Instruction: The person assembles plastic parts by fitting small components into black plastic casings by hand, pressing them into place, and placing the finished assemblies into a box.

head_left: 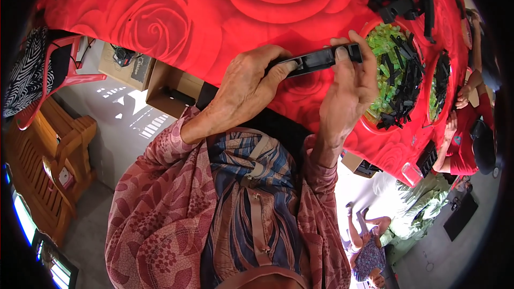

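Both of my hands hold a long black plastic piece (320, 60) with a hollow, channel-like face, just above the near edge of the red rose-print tablecloth (160, 27). My left hand (251, 83) grips its left end, thumb pressed on the inside. At the other end my right hand (349, 83) pinches it, thumb on top and fingers curled behind. Right of that hand is a red tray (365, 123) of small yellow-green clear pieces (381, 48) and small black parts (402, 83).
Long black plastic pieces (399, 5) lie piled at the far right. Beyond the tray is a second container of similar parts (440, 85). Other people, one in a red shirt (467, 147), sit along the right. Cardboard boxes (128, 67) and a wooden bench (43, 166) stand at left.
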A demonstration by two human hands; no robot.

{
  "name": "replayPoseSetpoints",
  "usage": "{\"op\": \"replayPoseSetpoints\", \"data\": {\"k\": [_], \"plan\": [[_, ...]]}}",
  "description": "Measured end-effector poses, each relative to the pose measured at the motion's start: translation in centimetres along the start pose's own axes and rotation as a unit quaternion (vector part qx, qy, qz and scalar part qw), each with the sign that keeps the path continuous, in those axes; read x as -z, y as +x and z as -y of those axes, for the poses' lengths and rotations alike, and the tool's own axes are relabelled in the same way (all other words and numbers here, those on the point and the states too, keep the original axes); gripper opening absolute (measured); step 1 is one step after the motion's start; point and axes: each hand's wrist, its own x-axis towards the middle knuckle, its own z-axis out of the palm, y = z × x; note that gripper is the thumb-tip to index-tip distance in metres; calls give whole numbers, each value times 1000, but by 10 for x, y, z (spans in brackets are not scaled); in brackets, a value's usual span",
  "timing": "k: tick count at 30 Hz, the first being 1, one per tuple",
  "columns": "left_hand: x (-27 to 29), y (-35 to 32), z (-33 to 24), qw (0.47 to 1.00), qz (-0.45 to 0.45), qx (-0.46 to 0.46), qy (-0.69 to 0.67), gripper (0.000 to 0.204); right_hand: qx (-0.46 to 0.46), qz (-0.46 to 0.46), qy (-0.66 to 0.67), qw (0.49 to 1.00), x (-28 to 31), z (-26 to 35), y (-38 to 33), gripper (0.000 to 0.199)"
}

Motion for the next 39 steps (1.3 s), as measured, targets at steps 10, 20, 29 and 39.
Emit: {"op": "replayPoseSetpoints", "data": {"k": [10, 20, 29, 39], "plan": [[-7, -12, -1, 978, -50, 49, -196, 12, 92, 88, 92, 988, -10, 7, -10, 38], [-12, -8, 5, 979, -60, 26, -192, 9, 131, 73, 77, 986, -12, 4, -9, 34], [-9, -2, 8, 993, -26, 18, -111, 18, 85, 38, 64, 994, -8, -1, -3, 33], [9, -1, -1, 983, 75, 40, -164, 44, 30, 24, 114, 993, 8, -14, 11, 32]]}}
